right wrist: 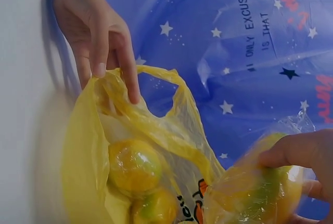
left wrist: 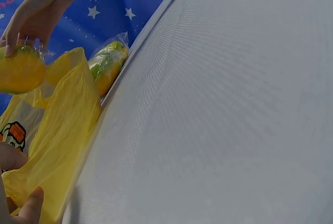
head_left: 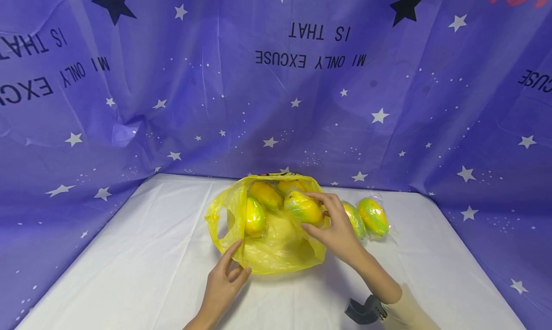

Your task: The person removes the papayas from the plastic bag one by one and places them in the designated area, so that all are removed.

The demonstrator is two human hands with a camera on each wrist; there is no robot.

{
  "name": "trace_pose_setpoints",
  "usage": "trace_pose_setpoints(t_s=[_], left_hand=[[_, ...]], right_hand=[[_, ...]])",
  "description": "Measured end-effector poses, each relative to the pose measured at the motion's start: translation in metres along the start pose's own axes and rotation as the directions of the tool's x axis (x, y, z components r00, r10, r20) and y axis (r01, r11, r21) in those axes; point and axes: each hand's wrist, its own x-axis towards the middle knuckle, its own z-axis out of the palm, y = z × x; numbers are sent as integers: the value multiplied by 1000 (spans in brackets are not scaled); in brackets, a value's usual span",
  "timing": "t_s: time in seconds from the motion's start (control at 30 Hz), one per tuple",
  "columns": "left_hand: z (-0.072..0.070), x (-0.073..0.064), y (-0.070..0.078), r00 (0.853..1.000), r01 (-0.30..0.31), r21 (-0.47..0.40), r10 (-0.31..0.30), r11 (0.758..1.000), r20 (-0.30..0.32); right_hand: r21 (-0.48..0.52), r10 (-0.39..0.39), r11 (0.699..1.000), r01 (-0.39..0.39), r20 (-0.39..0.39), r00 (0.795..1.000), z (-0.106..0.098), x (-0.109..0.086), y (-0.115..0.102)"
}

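A yellow plastic bag point(head_left: 280, 253) stands with its mouth spread wide, several plastic-wrapped mangoes inside, such as one mango point(head_left: 255, 217) at its left and another mango point(head_left: 265, 195) behind. My right hand point(head_left: 334, 227) grips a wrapped yellow-green mango point(head_left: 303, 207) at the right side of the bag's mouth. In the right wrist view that mango point(right wrist: 265, 193) shows its clear wrapper, with the thumb on top. My left hand point(head_left: 224, 279) pinches the near-left rim of the bag; in the right wrist view its fingers point(right wrist: 99, 52) grip the edge beside the handle loop.
Two more wrapped mangoes lie on the white table just right of the bag, the outer mango point(head_left: 373, 217) and an inner mango point(head_left: 353, 220) partly behind my right hand. A purple star-printed cloth point(head_left: 241, 105) rises behind and beside the white tabletop point(head_left: 142, 244).
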Motion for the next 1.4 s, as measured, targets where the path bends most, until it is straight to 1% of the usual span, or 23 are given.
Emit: trace_pose_setpoints(t_s=[0.17,0.4,0.63,0.83,0.93,1.13,1.27,1.4], left_hand=[[1,0,1,1000,11,-6,-11,1000,-13],[0,0,1,1000,-13,-1,13,1000,7],[0,-1,3,1000,-18,-17,18,1000,4],[0,-1,3,1000,-8,-14,9,1000,10],[0,0,2,1000,-14,-4,14,1000,10],[0,0,2,1000,-20,7,20,1000,5],[0,0,2,1000,-9,-6,9,1000,13],[-1,-1,4,1000,16,-29,-15,999,19]], right_hand=[[-30,7,1000,-8,-27,1000,-9,-3,1],[-37,14,999,-16,-59,998,-17,-8,5],[-37,14,999,-17,-85,996,-25,-12,5],[-70,3,998,-11,-112,994,-34,-14,6],[-87,7,996,-17,-119,993,-38,-15,8],[-117,19,992,-37,-157,987,-45,-19,13],[-124,21,991,-42,-170,985,-49,-21,18],[-158,28,986,-56,-172,985,-54,-23,22]])
